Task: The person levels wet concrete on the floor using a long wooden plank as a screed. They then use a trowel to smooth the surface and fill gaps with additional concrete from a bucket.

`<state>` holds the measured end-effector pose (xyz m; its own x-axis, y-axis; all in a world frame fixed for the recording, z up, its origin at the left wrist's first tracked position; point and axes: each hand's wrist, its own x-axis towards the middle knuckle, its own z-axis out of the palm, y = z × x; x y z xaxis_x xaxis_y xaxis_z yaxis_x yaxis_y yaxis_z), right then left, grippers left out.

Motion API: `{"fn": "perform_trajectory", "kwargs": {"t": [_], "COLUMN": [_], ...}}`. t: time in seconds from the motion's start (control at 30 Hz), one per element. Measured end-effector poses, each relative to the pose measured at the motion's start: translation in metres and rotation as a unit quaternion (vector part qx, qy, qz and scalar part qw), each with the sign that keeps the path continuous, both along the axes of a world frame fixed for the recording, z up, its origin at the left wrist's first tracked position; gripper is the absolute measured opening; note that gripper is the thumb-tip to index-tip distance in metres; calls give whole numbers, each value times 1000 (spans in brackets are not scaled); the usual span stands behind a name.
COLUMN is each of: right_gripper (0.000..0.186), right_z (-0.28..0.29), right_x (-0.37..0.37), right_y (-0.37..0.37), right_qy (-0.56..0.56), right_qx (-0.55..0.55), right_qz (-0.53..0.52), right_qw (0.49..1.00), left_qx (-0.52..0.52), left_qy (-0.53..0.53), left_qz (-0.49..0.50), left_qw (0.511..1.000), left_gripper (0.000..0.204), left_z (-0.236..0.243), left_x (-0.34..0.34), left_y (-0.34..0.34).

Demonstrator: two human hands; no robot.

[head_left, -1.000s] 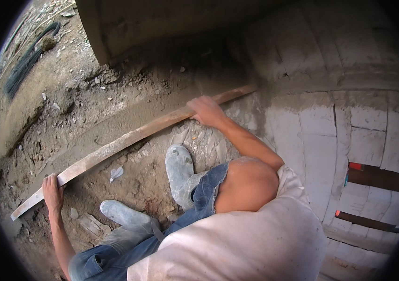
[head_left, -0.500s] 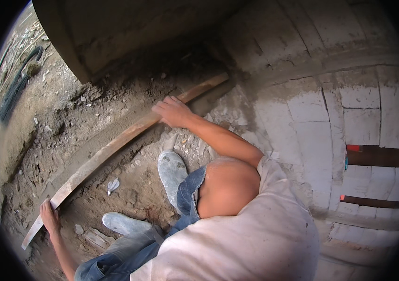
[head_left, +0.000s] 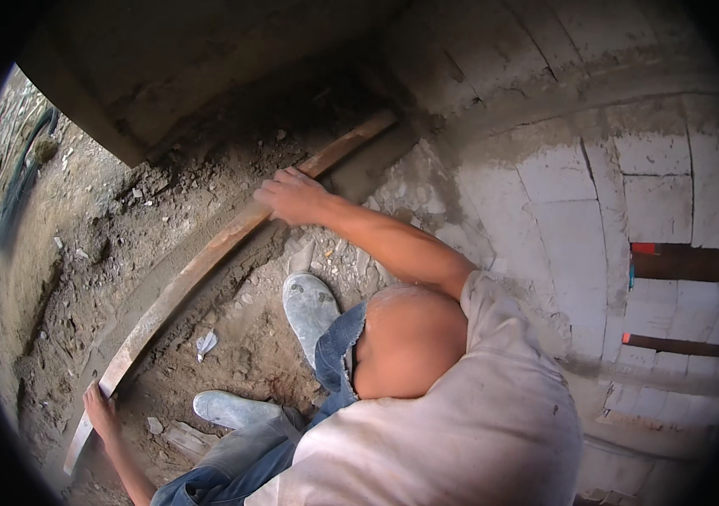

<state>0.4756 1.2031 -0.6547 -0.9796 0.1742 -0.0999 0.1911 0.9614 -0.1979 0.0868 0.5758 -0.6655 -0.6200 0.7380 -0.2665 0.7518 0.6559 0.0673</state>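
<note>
Head view, looking straight down: a long wooden board (head_left: 208,261) runs diagonally across the frame, from the lower left up toward the upper middle, lying on its edge over loose, sandy ground (head_left: 81,278). The left hand (head_left: 102,411) sits at the board's lower-left end, fingers curled around the edge, gripping it. The right hand (head_left: 292,196) is well apart from it, up in the middle of the frame, palm down and fingers wrapped over the board's top edge, clamped on the wood. So both hands hold the same board, one near each end.

Below the board, centre frame, a dusty grey shoe (head_left: 309,308) points up toward the wood, and a second grey shoe (head_left: 233,409) lies lower left, near the left hand. Blue jeans (head_left: 233,464) fill the bottom edge, with a pale shirt (head_left: 461,422) at lower right. A small white scrap (head_left: 206,342) lies on the dirt between board and shoes.

Upper left, a heavy slab (head_left: 123,76) throws shade over rubble. On the right, a wall of pale blocks (head_left: 579,236) curves away, and the board's upper end lies close to its foot.
</note>
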Motion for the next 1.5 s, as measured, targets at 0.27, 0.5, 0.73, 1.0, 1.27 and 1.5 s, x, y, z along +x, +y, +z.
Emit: {"fn": "perform_trajectory", "kwargs": {"t": [0.27,0.5,0.73,1.0,1.27,1.5], "right_gripper": [46,50,59,55,53,53], "right_z": [-5,-10,6,9,13,11], "right_x": [59,-6,57,-16,25,29], "right_y": [30,-7,16,-22,-8,8], "right_qy": [2,10,-22,35,-9,-6], "right_qx": [12,-9,-11,-26,-23,-9], "right_qz": [-1,-3,-17,25,-2,-12], "right_qw": [1000,1000,1000,999,1000,1000], "left_qx": [12,-20,13,-45,-54,-29], "left_qy": [2,3,22,53,43,70], "left_qz": [-14,-6,-35,85,12,11], "left_qw": [1000,1000,999,994,998,997], "left_gripper": [60,50,55,47,56,52], "left_z": [8,26,30,35,30,28], "left_x": [42,-15,57,6,32,30], "left_y": [62,34,74,46,50,77]}}
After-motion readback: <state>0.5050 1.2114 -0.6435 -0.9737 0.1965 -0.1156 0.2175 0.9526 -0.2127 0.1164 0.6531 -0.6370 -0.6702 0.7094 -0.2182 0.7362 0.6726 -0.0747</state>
